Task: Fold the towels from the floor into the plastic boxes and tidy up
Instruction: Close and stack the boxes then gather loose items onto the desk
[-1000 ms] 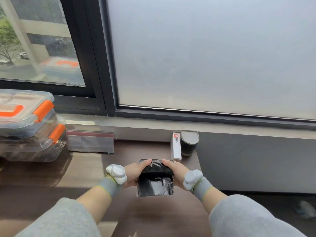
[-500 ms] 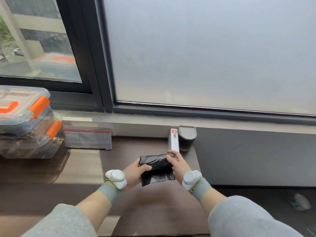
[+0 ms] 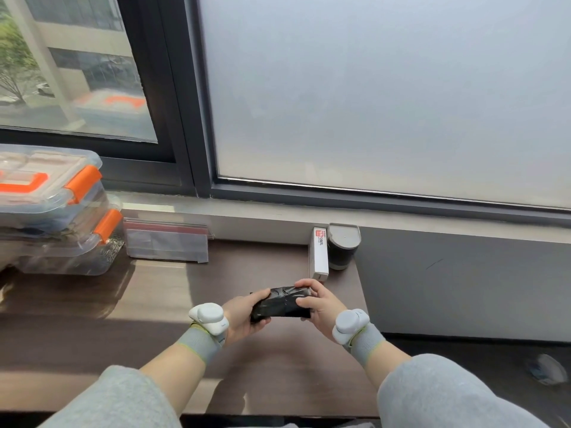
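Grip: left hand (image 3: 244,316) and right hand (image 3: 321,304) each clasped the bag (image 3: 282,304), lower centre.
Tip: probably best pressed flat, folds kept tight.

Only one printed mark in view: a red label with pale characters near the top of the slim white cardboard box (image 3: 320,256), upright at the back of the dark wooden bench (image 3: 160,291), just beside a grey cylindrical container (image 3: 341,248). Too small and blurred to read.
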